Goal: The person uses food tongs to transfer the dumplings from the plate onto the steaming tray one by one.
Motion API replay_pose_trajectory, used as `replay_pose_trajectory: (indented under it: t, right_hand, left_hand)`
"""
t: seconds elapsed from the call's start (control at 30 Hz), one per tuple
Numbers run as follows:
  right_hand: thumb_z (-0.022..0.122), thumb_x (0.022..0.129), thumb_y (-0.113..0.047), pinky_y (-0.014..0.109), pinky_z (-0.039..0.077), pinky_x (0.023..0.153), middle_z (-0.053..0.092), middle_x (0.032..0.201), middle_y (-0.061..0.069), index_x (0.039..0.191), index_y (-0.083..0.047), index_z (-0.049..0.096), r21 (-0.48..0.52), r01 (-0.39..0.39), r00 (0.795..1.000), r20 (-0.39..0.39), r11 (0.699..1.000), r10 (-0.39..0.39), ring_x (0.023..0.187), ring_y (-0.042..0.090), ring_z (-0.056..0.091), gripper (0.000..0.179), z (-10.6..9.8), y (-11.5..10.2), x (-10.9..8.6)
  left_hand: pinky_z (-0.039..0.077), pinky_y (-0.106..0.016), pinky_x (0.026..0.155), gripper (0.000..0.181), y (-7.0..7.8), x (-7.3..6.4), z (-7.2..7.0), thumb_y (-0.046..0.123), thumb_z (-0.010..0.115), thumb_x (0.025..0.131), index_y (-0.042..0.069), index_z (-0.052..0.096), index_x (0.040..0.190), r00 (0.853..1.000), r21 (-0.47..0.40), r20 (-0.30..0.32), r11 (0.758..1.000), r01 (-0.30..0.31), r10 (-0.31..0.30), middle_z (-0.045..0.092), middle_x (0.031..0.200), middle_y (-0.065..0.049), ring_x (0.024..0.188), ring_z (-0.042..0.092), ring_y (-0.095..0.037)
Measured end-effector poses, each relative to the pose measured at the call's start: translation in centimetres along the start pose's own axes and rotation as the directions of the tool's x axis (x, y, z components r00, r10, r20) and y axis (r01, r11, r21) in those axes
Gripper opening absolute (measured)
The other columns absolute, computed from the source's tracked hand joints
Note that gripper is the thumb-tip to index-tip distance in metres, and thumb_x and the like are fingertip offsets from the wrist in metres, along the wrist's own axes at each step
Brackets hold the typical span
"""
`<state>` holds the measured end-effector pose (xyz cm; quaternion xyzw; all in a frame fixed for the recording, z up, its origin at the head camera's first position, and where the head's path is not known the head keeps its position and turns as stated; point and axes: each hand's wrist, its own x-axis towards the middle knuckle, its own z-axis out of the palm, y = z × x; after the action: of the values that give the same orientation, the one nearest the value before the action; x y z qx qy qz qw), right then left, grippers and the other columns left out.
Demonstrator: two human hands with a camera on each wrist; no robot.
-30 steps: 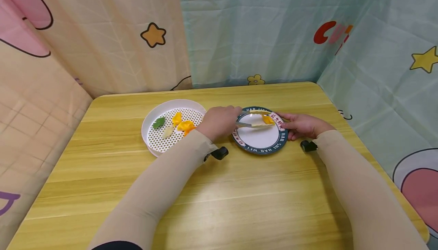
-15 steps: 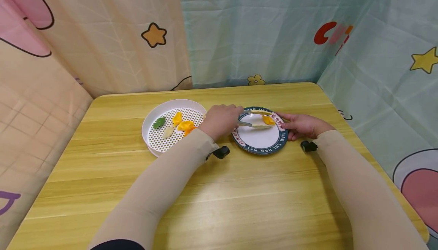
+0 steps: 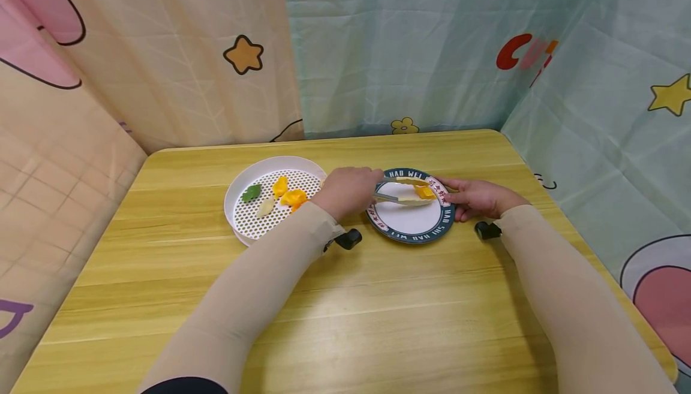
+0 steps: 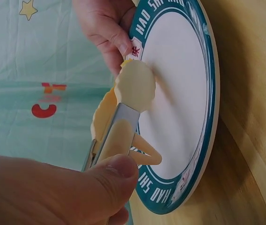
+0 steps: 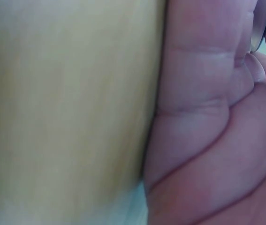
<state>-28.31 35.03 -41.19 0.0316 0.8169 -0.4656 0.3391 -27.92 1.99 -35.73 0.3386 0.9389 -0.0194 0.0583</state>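
My left hand [image 3: 351, 191] grips a pair of metal tongs [image 4: 118, 136] with cream, scalloped tips. The tips hang over the white plate [image 3: 405, 217], which has a dark green lettered rim. A crumpled yellow-orange piece [image 3: 424, 192] lies between the tips at the plate's right side; whether they squeeze it cannot be told. My right hand [image 3: 480, 197] holds the plate's right rim, thumb above and fingers below. The right wrist view shows mostly palm and fingers [image 5: 198, 93], with a bit of rim at the top right.
Left of the plate stands a round white perforated tray [image 3: 231, 202]. It holds several small pieces: a green leaf-like one [image 3: 251, 193], a pale one [image 3: 265, 207] and yellow-orange ones [image 3: 293, 198]. A patterned curtain [image 3: 432, 52] hangs behind the wooden table [image 3: 378, 310].
The far tip of the tongs has come down a little, nearer the other tip and the yellow-orange piece, which has shifted slightly. My right hand and the plate stay in place.
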Motion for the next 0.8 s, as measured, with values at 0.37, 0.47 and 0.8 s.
replay_pose_trajectory:
  t: [0.37, 0.47, 0.8]
  right_hand:
    - [0.053, 0.112, -0.034, 0.025, 0.059, 0.072, 0.063, 0.091, 0.003, 0.169, -0.036, 0.011, 0.001, 0.004, 1.0, 0.005, 1.0, -0.004, 0.07, 0.014, 0.063, 0.071, 0.0, 0.0, 0.1]
    - [0.051, 0.112, -0.032, 0.026, 0.059, 0.071, 0.062, 0.089, 0.002, 0.169, -0.034, 0.009, 0.013, 0.018, 1.0, 0.025, 1.0, -0.019, 0.069, 0.013, 0.063, 0.071, 0.0, 0.0, 0.2]
    - [0.05, 0.112, -0.032, 0.026, 0.058, 0.071, 0.062, 0.09, 0.002, 0.169, -0.032, 0.008, -0.027, 0.023, 1.0, 0.005, 0.999, -0.023, 0.073, 0.014, 0.062, 0.07, 0.1, -0.1, -0.1]
  left_hand:
    - [0.058, -0.039, 0.087, 0.039, 0.0, 0.0, 0.4, 0.038, 0.069, 0.103, 0.02, 0.06, 0.136, 1.0, -0.009, 0.007, 1.0, 0.012, -0.012, 0.071, 0.119, 0.001, 0.096, 0.064, -0.018]
    - [0.058, -0.04, 0.087, 0.04, 0.0, -0.2, 0.4, 0.039, 0.069, 0.103, 0.02, 0.061, 0.137, 1.0, -0.002, -0.009, 1.0, 0.01, -0.01, 0.071, 0.12, 0.001, 0.096, 0.065, -0.019]
    - [0.056, -0.035, 0.077, 0.034, -0.3, -1.5, -0.1, 0.041, 0.068, 0.102, 0.022, 0.062, 0.13, 0.999, -0.016, 0.012, 0.999, 0.036, -0.035, 0.068, 0.109, 0.004, 0.089, 0.063, -0.018]
